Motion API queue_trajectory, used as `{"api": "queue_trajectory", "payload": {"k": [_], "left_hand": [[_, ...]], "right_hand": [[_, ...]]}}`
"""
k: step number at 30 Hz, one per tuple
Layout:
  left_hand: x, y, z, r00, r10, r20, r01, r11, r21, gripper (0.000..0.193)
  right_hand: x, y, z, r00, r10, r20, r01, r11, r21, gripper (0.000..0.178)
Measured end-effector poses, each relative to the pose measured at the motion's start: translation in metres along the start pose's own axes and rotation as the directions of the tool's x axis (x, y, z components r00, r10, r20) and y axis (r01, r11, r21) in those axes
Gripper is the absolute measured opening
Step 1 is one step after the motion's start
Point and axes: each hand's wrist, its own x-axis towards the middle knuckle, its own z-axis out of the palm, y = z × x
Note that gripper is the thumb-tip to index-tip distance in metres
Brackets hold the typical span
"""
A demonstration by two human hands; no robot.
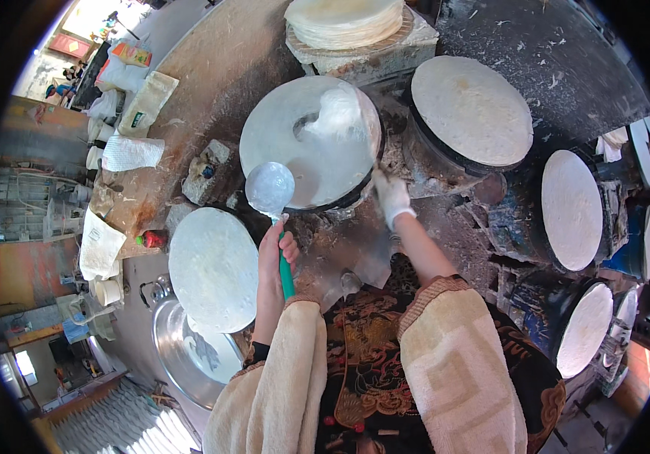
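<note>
My left hand (278, 253) is wrapped round the green handle of a ladle (270, 188). The ladle's round bowl, coated in white batter, hangs over the near left edge of a round griddle (378, 147). White batter (276, 125) covers most of that griddle, with a thicker white patch at its far right and a dark gap near the middle. At the griddle's near right rim is my right hand (393, 198) in a white glove. Its fingers look closed, but what they hold, if anything, cannot be made out.
A round pale flatbread (214, 268) lies to the left, above a metal basin (166, 340) of white batter. More griddles carry flatbreads (472, 110) (573, 210) (585, 330) on the right. Stacked flatbreads (347, 23) stand at the back. A red bottle (152, 239) lies left.
</note>
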Motion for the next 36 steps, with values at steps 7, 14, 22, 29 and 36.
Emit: {"api": "queue_trajectory", "payload": {"k": [7, 14, 22, 29, 36], "left_hand": [[0.006, 0.0, 0.003, 0.999, -0.009, 0.048, 0.008, 1.0, 0.009, 0.022], [0.023, 0.004, 0.008, 1.0, -0.019, 0.004, 0.019, 1.0, 0.001, 0.018], [0.065, 0.032, 0.005, 0.996, 0.033, -0.081, -0.035, 0.999, -0.023, 0.027], [0.123, 0.046, 0.016, 0.936, 0.199, -0.289, -0.134, 0.964, 0.23, 0.024], [0.145, 0.01, 0.036, 0.898, 0.412, -0.153, -0.288, 0.814, 0.504, 0.027]], "right_hand": [[0.013, -0.059, -0.006, 0.975, 0.145, 0.171, -0.082, 0.94, -0.33, 0.044], [0.072, -0.023, -0.017, 0.893, -0.36, 0.272, 0.451, 0.707, -0.546, 0.044], [0.079, -0.07, -0.031, 0.923, -0.166, 0.348, 0.329, 0.811, -0.484, 0.041], [0.033, -0.047, -0.058, 0.91, 0.064, 0.409, 0.12, 0.904, -0.41, 0.036], [-0.026, 0.043, 0.014, 0.987, -0.072, 0.147, 0.14, 0.838, -0.527, 0.058]]}}
